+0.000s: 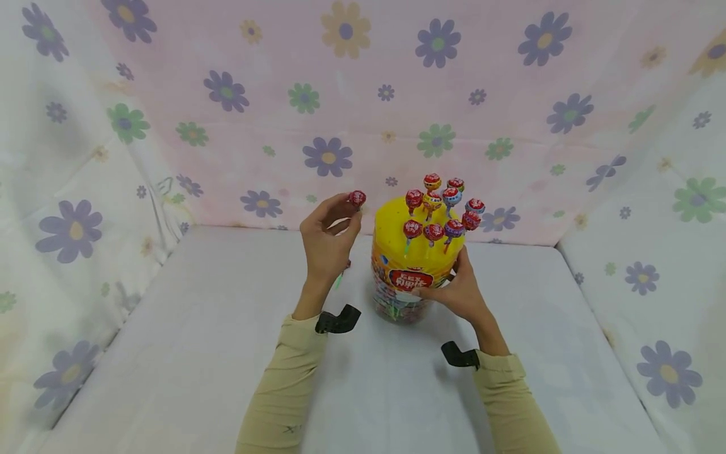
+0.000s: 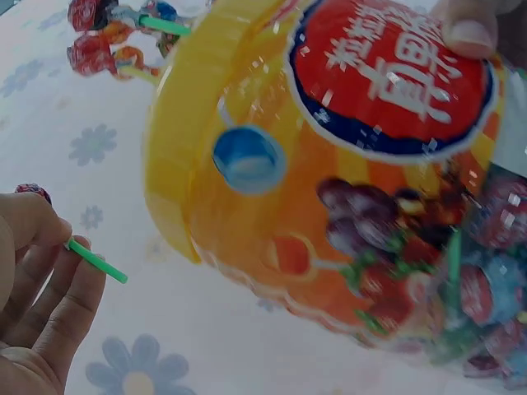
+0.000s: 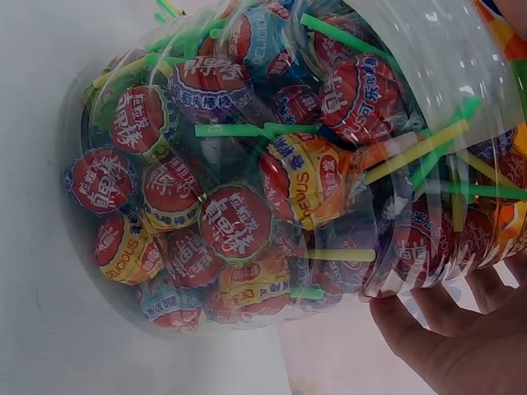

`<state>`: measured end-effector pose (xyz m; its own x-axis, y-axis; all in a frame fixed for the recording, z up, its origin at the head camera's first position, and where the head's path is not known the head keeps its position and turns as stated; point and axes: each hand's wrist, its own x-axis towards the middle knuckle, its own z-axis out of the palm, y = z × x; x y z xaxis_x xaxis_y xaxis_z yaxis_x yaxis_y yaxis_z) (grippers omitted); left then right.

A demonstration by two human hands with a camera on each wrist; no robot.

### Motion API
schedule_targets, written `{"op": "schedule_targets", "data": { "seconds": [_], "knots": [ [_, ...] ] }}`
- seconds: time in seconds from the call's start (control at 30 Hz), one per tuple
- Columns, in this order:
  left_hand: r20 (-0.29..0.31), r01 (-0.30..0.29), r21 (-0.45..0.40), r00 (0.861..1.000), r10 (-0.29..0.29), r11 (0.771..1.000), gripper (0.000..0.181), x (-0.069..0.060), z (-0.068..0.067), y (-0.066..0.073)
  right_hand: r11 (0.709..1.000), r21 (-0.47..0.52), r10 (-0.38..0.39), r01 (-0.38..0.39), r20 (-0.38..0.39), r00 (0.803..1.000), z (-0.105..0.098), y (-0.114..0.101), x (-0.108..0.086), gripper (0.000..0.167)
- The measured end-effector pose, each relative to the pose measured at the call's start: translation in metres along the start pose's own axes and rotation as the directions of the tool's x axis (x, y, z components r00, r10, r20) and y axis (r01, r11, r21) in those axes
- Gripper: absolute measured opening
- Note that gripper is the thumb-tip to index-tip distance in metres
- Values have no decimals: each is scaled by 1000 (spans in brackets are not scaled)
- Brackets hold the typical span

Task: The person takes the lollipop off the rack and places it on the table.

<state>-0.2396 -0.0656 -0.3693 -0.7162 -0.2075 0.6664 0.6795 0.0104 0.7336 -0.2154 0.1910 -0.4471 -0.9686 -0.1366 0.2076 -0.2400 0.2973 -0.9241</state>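
Note:
My left hand (image 1: 330, 239) pinches a red-wrapped lollipop (image 1: 357, 198) in the air, left of a clear jar with a yellow lid (image 1: 388, 230). In the left wrist view its green stick (image 2: 99, 261) points down past the fingertips. My right hand (image 1: 462, 290) grips the jar's right side, thumb across the front near the red label (image 1: 409, 280). Several wrapped lollipops (image 1: 433, 232) stand upright in the lid. Through the jar's clear wall, the right wrist view shows many more lollipops (image 3: 236, 222) with green and yellow sticks.
Another lollipop with a green stick (image 1: 339, 279) lies on the white table (image 1: 198, 353), behind my left wrist and left of the jar. Flower-printed cloth (image 1: 227, 157) hangs behind the table and at both sides.

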Motion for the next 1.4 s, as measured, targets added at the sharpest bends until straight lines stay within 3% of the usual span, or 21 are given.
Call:
{"op": "schedule_targets", "data": {
  "seconds": [0.43,0.67,0.83,1.0,1.27,1.4],
  "knots": [
    [-69,185,76,981,-179,980,33,-23,-31,-35,1000,-7,-2,2,-2,1000,0,-5,0,98],
    [-82,252,56,966,-247,966,32,-37,-52,-56,1000,-5,3,-3,2,1000,0,-2,1,97],
    [-85,332,53,941,-327,942,34,-44,-66,-69,1000,-7,3,-3,4,1000,0,0,1,97],
    [-83,400,115,916,-393,909,34,-50,-78,-77,1000,-6,6,-6,3,1000,0,-1,1,97],
    [-84,497,143,868,-490,856,35,-57,-91,-86,1000,-10,19,-19,3,1000,0,1,1,97],
    [-110,546,182,838,-535,818,33,-60,-97,-95,1000,-10,19,-19,3,1000,-1,2,1,97]
  ]
}}
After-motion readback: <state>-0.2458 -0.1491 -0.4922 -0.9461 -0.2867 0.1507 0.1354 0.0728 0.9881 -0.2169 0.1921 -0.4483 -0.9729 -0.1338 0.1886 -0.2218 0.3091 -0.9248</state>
